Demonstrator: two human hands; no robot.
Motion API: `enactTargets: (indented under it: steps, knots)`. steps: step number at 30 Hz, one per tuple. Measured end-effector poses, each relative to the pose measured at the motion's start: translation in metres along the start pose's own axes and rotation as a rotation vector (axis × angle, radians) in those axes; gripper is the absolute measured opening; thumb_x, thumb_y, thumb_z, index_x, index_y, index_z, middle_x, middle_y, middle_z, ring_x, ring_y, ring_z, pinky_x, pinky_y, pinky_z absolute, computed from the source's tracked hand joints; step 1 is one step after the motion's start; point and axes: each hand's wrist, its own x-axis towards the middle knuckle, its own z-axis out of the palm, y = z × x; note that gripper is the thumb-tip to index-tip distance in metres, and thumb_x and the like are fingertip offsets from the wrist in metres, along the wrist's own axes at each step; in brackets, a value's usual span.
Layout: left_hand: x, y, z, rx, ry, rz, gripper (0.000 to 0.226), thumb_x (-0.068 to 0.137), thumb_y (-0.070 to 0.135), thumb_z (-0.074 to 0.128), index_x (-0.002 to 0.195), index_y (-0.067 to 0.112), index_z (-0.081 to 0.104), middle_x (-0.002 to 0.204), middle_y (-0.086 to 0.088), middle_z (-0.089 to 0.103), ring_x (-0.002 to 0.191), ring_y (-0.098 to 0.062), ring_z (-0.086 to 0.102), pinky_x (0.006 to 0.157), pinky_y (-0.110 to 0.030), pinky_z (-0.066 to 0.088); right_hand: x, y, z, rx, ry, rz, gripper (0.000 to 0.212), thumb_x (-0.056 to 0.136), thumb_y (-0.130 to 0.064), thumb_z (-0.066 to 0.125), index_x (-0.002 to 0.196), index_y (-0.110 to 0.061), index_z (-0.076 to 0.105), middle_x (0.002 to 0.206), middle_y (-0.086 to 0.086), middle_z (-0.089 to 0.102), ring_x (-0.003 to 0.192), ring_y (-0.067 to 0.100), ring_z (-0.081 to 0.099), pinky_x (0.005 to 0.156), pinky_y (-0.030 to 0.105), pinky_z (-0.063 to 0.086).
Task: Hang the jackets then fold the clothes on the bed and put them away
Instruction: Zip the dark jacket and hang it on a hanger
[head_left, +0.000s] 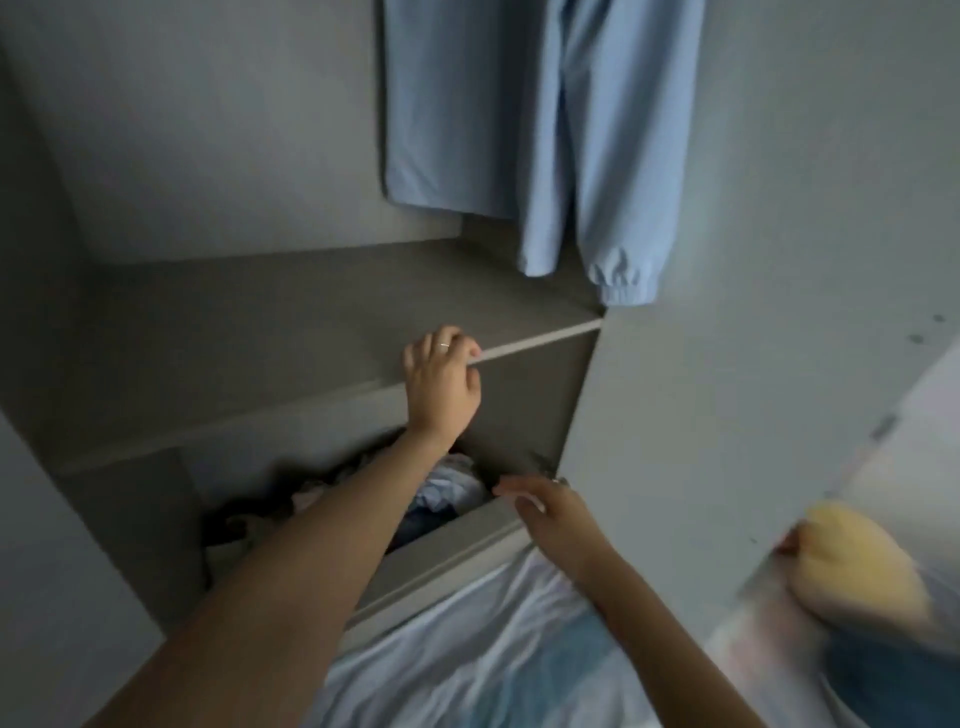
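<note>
A light blue jacket (571, 130) hangs in the grey wardrobe, its elastic cuff dangling above the shelf (260, 322). My left hand (441, 382) grips the shelf's front edge, fingers curled over the top and thumb underneath. Below it a drawer (441, 556) stands pulled out, with crumpled clothes (447, 488) in white, blue and dark colours inside. My right hand (550, 514) rests on the drawer's front rim near its right end, fingers stretched along the rim. A white and pale blue cloth (467, 649) lies under my right forearm in front of the drawer.
The wardrobe's right panel (675, 415) stands close beside my right hand. Further right, something blurred and yellow (857, 561) shows at the panel's lower edge. The wardrobe's left wall (31, 312) bounds the shelf on the other side.
</note>
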Motion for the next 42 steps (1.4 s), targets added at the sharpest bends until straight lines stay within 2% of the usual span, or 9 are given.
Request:
enactTargets:
  steps: [4, 9, 12, 17, 27, 30, 33, 38, 42]
  knots:
    - [-0.087, 0.081, 0.032, -0.289, -0.195, 0.166, 0.024, 0.069, 0.016, 0.039, 0.079, 0.017, 0.061, 0.092, -0.005, 0.06, 0.081, -0.029, 0.058, 0.076, -0.037, 0.037, -0.12, 0.064, -0.021, 0.013, 0.085, 0.315, 0.033, 0.092, -0.004, 0.047, 0.096, -0.027, 0.07, 0.109, 0.004, 0.07, 0.096, 0.031, 0.064, 0.082, 0.03, 0.047]
    - [-0.24, 0.162, 0.05, -0.551, -0.586, 0.38, 0.02, 0.069, 0.016, 0.042, 0.072, 0.014, 0.062, 0.082, -0.006, 0.06, 0.073, -0.03, 0.06, 0.071, -0.042, 0.05, -0.296, 0.113, -0.014, 0.121, 0.223, 0.634, 0.027, 0.095, 0.003, 0.046, 0.109, -0.002, 0.068, 0.106, 0.001, 0.065, 0.092, -0.001, 0.059, 0.081, 0.007, 0.04]
    - [-0.308, 0.195, 0.043, -0.673, -0.798, 0.482, 0.019, 0.068, 0.016, 0.042, 0.068, 0.013, 0.062, 0.078, -0.005, 0.059, 0.067, -0.029, 0.06, 0.063, -0.038, 0.051, -0.392, 0.122, 0.009, 0.266, 0.291, 0.863, 0.023, 0.097, 0.0, 0.047, 0.111, 0.005, 0.064, 0.103, -0.002, 0.064, 0.097, 0.008, 0.058, 0.082, 0.012, 0.043]
    - [-0.417, 0.262, 0.007, -0.797, -1.095, 0.526, 0.033, 0.068, 0.024, 0.033, 0.068, 0.013, 0.064, 0.081, -0.004, 0.063, 0.069, -0.028, 0.063, 0.064, -0.03, 0.048, -0.542, 0.115, 0.054, 0.385, 0.347, 1.16, 0.014, 0.095, -0.009, 0.056, 0.09, -0.019, 0.064, 0.089, -0.001, 0.063, 0.08, 0.005, 0.057, 0.078, 0.022, 0.046]
    - [-0.641, 0.288, -0.057, -0.531, -1.721, 0.693, 0.025, 0.087, 0.012, 0.054, 0.108, 0.019, 0.065, 0.127, 0.002, 0.052, 0.108, -0.021, 0.059, 0.092, -0.029, 0.043, -0.742, 0.167, 0.19, 0.54, 0.303, 1.588, 0.029, 0.091, -0.005, 0.057, 0.12, -0.005, 0.056, 0.096, 0.006, 0.058, 0.083, 0.017, 0.054, 0.07, 0.018, 0.04]
    - [-0.71, 0.266, -0.039, -0.213, -1.913, 0.799, 0.05, 0.088, 0.027, 0.06, 0.136, 0.022, 0.048, 0.15, -0.004, 0.031, 0.134, -0.021, 0.039, 0.105, -0.027, 0.034, -0.776, 0.211, 0.231, 0.474, 0.347, 1.656, 0.061, 0.089, -0.012, 0.062, 0.143, -0.003, 0.033, 0.096, 0.003, 0.053, 0.098, 0.025, 0.053, 0.081, 0.027, 0.038]
    - [-0.77, 0.259, -0.013, 0.067, -1.972, 0.791, 0.093, 0.079, 0.052, 0.068, 0.151, 0.027, 0.016, 0.16, -0.007, -0.007, 0.146, -0.032, 0.001, 0.116, -0.046, 0.017, -0.79, 0.252, 0.24, 0.349, 0.476, 1.693, 0.078, 0.09, -0.011, 0.056, 0.151, -0.018, 0.008, 0.146, 0.021, 0.024, 0.127, 0.037, 0.042, 0.096, 0.037, 0.038]
    - [-0.869, 0.258, 0.011, 0.286, -1.973, 0.593, 0.156, 0.04, 0.083, 0.07, 0.127, 0.029, -0.048, 0.134, -0.008, -0.057, 0.13, -0.038, -0.043, 0.105, -0.072, -0.004, -0.804, 0.332, 0.219, -0.386, 0.448, 1.587, 0.09, 0.088, -0.002, 0.052, 0.15, -0.042, 0.0, 0.158, 0.01, -0.015, 0.117, 0.038, 0.047, 0.071, 0.038, 0.043]
    - [-0.909, 0.254, 0.02, 0.307, -1.861, 0.545, 0.166, 0.034, 0.077, 0.077, 0.125, 0.024, -0.052, 0.129, -0.012, -0.061, 0.125, -0.038, -0.048, 0.097, -0.076, -0.01, -0.824, 0.402, 0.218, -0.515, 0.273, 1.602, 0.069, 0.089, -0.001, 0.054, 0.147, -0.027, 0.026, 0.152, 0.014, 0.021, 0.114, 0.039, 0.05, 0.074, 0.04, 0.04]
